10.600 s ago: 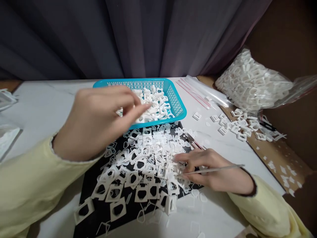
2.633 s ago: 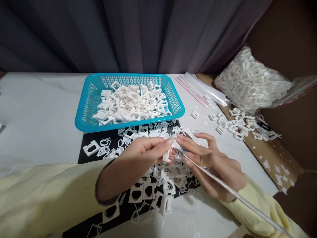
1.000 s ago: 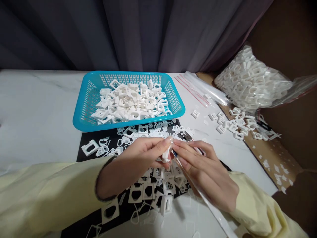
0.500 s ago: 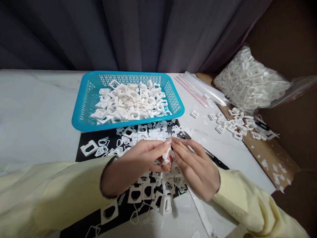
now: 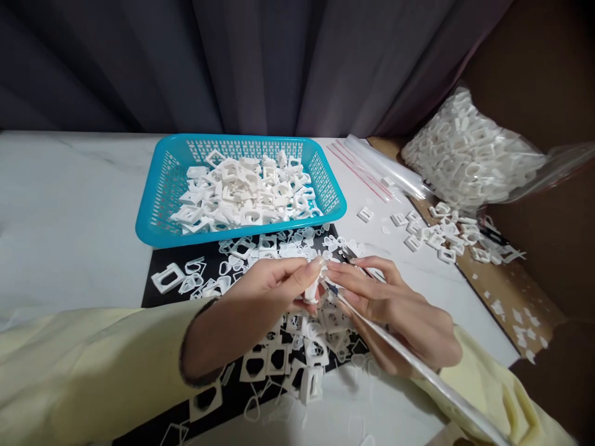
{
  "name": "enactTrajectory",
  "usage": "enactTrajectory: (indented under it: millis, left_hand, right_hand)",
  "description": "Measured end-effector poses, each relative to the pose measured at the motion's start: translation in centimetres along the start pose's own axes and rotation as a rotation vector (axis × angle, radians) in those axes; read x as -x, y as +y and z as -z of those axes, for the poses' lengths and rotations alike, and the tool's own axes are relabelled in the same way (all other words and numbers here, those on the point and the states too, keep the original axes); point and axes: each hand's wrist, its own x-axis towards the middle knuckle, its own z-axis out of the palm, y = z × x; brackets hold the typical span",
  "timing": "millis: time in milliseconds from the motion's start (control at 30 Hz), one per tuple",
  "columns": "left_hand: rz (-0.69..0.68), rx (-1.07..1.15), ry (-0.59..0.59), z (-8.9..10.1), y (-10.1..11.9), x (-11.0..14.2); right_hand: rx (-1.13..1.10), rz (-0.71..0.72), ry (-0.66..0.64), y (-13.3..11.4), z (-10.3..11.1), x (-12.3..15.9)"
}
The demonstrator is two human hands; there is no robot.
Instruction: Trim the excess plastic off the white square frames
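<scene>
My left hand (image 5: 260, 303) pinches a small white plastic frame (image 5: 311, 291) between thumb and fingers, over the middle of the mat. Close against it, my right hand (image 5: 395, 310) has its fingertips at the piece. A long, thin white-handled tool (image 5: 418, 365) with a dark tip lies along my right thumb and fingers, its tip by the frame. The exact contact between tip and frame is hidden. Beneath both hands, several white frames (image 5: 254, 365) and thin loop-shaped trimmings (image 5: 190, 284) are strewn over the black mat (image 5: 155, 297).
Behind the hands stands a blue basket (image 5: 144, 229) heaped with white frames. At right are a full clear bag (image 5: 469, 148), flat zip bags (image 5: 362, 167) and loose frames (image 5: 446, 232) beside brown cardboard (image 5: 493, 303). A metal tool (image 5: 351, 253) lies behind my right hand.
My right hand has shifted right and turned, and the white-handled tool has come up so its tip is near the frame. My left hand still pinches the frame, almost in place.
</scene>
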Motion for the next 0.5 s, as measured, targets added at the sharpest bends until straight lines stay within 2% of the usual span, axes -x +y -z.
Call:
enactTrajectory:
  millis: [100,267,433,500]
  left_hand:
    - [0.007,-0.013,-0.006,-0.04,0.2,0.05]
    - [0.015,-0.009,-0.019,0.11,0.03,-0.05]
    - [0.039,0.045,-0.023,0.12,0.03,0.02]
    - [0.056,0.066,-0.025,0.08,0.2,0.06]
  right_hand:
    - [0.02,0.003,-0.032,0.29,0.04,0.29]
    - [0.085,0.041,-0.199,0.57,0.44,-0.05]
    - [0.196,0.072,-0.158,0.13,0.06,-0.18]
    - [0.254,0.058,-0.183,-0.12,-0.29,0.01]
